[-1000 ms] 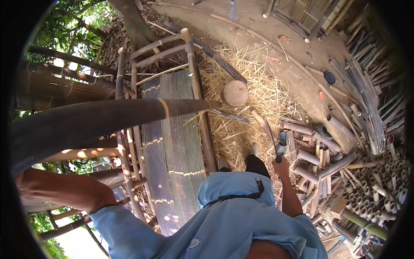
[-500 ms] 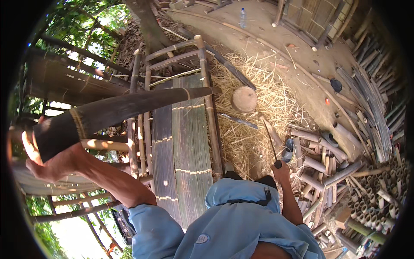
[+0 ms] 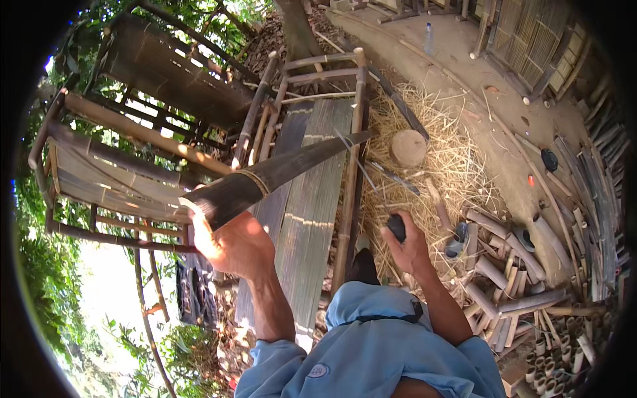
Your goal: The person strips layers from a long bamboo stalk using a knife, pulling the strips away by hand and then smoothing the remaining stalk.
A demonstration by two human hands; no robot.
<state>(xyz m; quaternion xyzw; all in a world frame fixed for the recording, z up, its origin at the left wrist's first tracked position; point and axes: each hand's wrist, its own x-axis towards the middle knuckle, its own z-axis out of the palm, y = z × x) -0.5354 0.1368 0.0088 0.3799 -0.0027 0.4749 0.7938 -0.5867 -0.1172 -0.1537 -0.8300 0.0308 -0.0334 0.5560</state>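
My left hand (image 3: pixel 239 245) is wrapped round the near, wide end of a dark length of bamboo (image 3: pixel 292 169). The bamboo slants up and right above a slatted bench, its narrow tip by the bench's right rail. A pale node ring circles it near my hand. My right hand (image 3: pixel 408 245) is closed on the black handle of a long knife (image 3: pixel 358 161). Its thin blade points up and left, toward the bamboo's narrow end, and looks partly blurred. I cannot tell whether blade and bamboo touch.
The bamboo bench (image 3: pixel 308 225) stretches away before me. Right of it, a round wooden block (image 3: pixel 408 148) and a second blade (image 3: pixel 396 179) lie on straw (image 3: pixel 458 152). Cut bamboo pieces (image 3: pixel 504 265) are heaped at the right. A bamboo chair (image 3: pixel 126 146) stands left; a tree trunk (image 3: pixel 296 30) rises behind.
My left hand has come inward to the right with the bamboo's near end. My right hand has moved up and left, swinging the knife blade toward the bamboo. The view has shifted leftward.
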